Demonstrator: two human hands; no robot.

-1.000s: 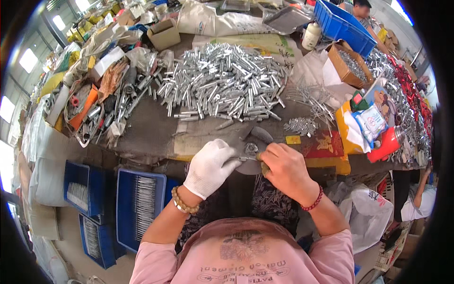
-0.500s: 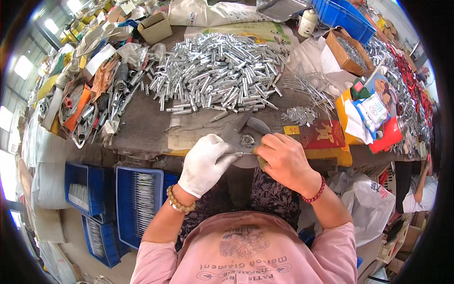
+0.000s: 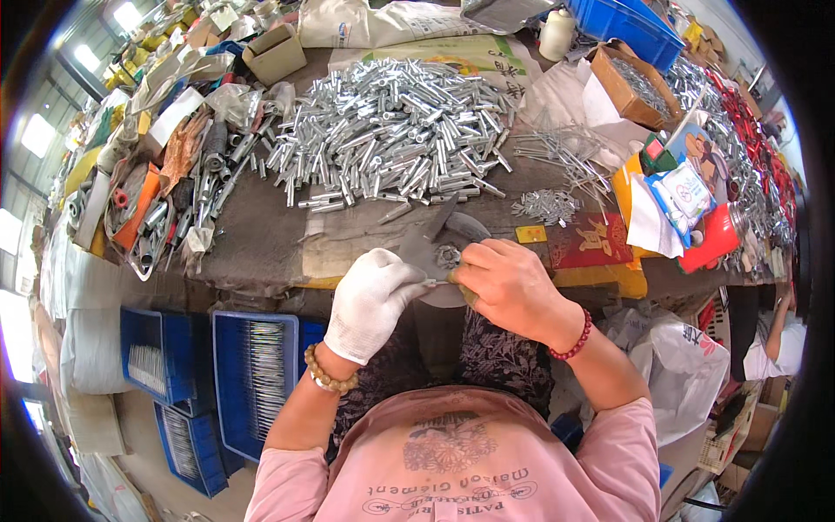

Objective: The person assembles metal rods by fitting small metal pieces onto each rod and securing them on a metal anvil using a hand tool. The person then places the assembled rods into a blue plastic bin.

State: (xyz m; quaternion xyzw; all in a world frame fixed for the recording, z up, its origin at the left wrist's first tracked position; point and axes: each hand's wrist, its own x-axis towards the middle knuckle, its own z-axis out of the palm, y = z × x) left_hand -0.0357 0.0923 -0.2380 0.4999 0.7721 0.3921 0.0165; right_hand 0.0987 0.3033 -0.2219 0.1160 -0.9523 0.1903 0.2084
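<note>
Both hands, gloved left hand [image 3: 370,300] and bare right hand [image 3: 513,287], stay at the metal fixture [image 3: 442,250].

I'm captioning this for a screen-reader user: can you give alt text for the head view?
A white-gloved left hand and bare right hand pinch a small metal part at a workbench edge, with a heap of silver metal tubes behind it.

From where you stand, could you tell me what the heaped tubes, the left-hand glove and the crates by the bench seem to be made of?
The heaped tubes look like bright metal, perhaps plated steel or aluminium: silvery with sharp glints. The glove on the left hand seems knitted cotton or similar: white, matte, softly creased. The blue crates look like moulded plastic: uniform colour, ribbed walls.
</note>
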